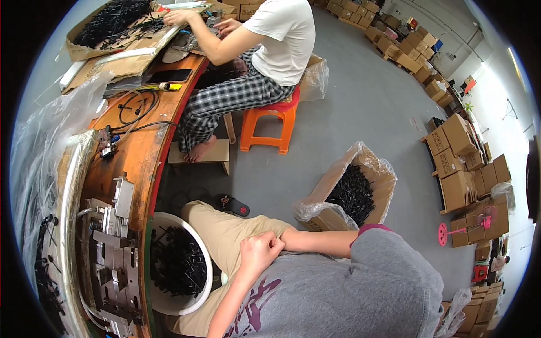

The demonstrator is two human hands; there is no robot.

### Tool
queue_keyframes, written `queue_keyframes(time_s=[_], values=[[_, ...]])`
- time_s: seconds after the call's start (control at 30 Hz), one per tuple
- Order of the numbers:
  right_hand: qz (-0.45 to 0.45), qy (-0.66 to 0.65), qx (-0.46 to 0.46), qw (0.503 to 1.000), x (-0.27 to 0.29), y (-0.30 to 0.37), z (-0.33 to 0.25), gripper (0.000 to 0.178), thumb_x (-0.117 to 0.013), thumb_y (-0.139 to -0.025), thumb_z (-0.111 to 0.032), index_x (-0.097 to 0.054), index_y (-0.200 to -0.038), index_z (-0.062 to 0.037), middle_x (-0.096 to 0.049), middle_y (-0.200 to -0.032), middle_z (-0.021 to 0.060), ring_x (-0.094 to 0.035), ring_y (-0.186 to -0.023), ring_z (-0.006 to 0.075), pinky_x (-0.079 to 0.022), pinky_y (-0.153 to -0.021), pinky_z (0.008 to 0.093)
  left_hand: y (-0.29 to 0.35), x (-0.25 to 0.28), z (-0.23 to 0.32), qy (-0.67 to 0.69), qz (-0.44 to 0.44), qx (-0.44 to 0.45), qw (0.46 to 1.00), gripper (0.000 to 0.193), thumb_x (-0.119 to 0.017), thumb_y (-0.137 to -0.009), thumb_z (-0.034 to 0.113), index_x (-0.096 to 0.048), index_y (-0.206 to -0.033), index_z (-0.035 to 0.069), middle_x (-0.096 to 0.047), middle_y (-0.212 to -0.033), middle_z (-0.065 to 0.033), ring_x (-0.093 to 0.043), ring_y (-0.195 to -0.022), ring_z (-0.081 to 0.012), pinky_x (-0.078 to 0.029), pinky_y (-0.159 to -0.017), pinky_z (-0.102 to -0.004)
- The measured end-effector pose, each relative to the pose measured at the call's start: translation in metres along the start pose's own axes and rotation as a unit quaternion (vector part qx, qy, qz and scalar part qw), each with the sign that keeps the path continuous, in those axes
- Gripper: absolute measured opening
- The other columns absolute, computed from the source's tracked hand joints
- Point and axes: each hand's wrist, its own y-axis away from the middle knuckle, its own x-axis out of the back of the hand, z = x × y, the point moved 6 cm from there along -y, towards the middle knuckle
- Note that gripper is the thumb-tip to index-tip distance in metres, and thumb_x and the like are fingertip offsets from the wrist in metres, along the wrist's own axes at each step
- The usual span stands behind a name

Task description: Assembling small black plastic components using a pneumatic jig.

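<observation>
My left hand (259, 252) rests over my lap, its fingers curled into a fist close against my right wrist. Nothing sticks out of it, and the inside of the fist is hidden. My right forearm (321, 242) lies across my body, and its hand is mostly hidden at my left hand and trousers. In front of my lap stands a white bucket (209, 265) filled with thin black plastic pieces (177, 262). On the wooden bench (135, 169) beside it is a metal fixture (115, 265) with clamps and rails. Neither hand touches these.
Another person (282, 39) sits on an orange stool (267, 127), hands at the bench. Behind me stands a plastic-lined carton (321, 217) of black pieces. Cables (135, 110) and a dark phone (169, 76) lie on the bench. Stacked cartons (456, 188) line the wall.
</observation>
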Motion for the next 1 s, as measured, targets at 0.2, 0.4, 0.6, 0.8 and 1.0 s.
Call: queue_keyframes(time_s=[0.2, 0.4, 0.6, 0.8, 1.0], values=[[-0.038, 0.071, 0.044, 0.996, -0.008, 0.008, 0.007, 0.025, -0.056, -0.083, -0.021, -0.066, -0.096, -0.0028, -0.068, -0.102, 0.0196, -0.065, -0.094, 0.0368, -0.051, -0.079, 0.0429, 0.001, 0.005, -0.007, -0.006, 0.021, 0.024, 0.999, 0.019, -0.071, -0.069, 0.013, -0.059, -0.059, 0.004, -0.058, -0.052, -0.0106, -0.060, -0.047, -0.0238, -0.048, -0.050, -0.0344], [0.027, 0.029, 0.064, 0.997, -0.006, 0.013, -0.001, 0.025, -0.054, -0.083, -0.020, -0.068, -0.092, -0.0011, -0.069, -0.095, 0.0216, -0.066, -0.090, 0.0377, -0.051, -0.077, 0.0444, 0.001, 0.005, -0.004, -0.007, 0.013, 0.002, 1.000, 0.020, -0.071, -0.068, 0.017, -0.057, -0.058, 0.006, -0.060, -0.055, -0.0105, -0.061, -0.049, -0.0273, -0.048, -0.049, -0.0370], [-0.085, 0.169, 0.079, 0.979, 0.002, 0.013, -0.020, 0.019, -0.056, -0.081, -0.016, -0.065, -0.089, -0.0011, -0.068, -0.092, 0.0198, -0.066, -0.086, 0.0360, -0.053, -0.071, 0.0460, 0.002, 0.007, -0.008, -0.031, 0.006, 0.020, 0.999, 0.021, -0.071, -0.069, 0.018, -0.057, -0.058, 0.006, -0.060, -0.055, -0.0096, -0.061, -0.049, -0.0269, -0.048, -0.049, -0.0373], [0.001, 0.220, 0.240, 0.946, 0.032, 0.045, -0.045, 0.011, -0.057, -0.079, -0.010, -0.061, -0.076, -0.0002, -0.068, -0.079, 0.0164, -0.066, -0.072, 0.0339, -0.054, -0.065, 0.0463, -0.002, 0.004, -0.009, -0.018, -0.003, 0.026, 1.000, 0.020, -0.071, -0.069, 0.017, -0.058, -0.059, 0.005, -0.059, -0.054, -0.0099, -0.061, -0.049, -0.0261, -0.048, -0.050, -0.0369], [-0.153, 0.243, 0.113, 0.951, 0.078, 0.014, -0.075, 0.009, -0.060, -0.079, -0.009, -0.063, -0.080, -0.0004, -0.068, -0.077, 0.0151, -0.067, -0.074, 0.0324, -0.055, -0.066, 0.0400, 0.006, 0.007, -0.033, -0.023, -0.056, 0.098, 0.993, 0.020, -0.071, -0.074, 0.020, -0.061, -0.067, 0.004, -0.061, -0.058, -0.0099, -0.063, -0.056, -0.0250, -0.050, -0.056, -0.0361]])
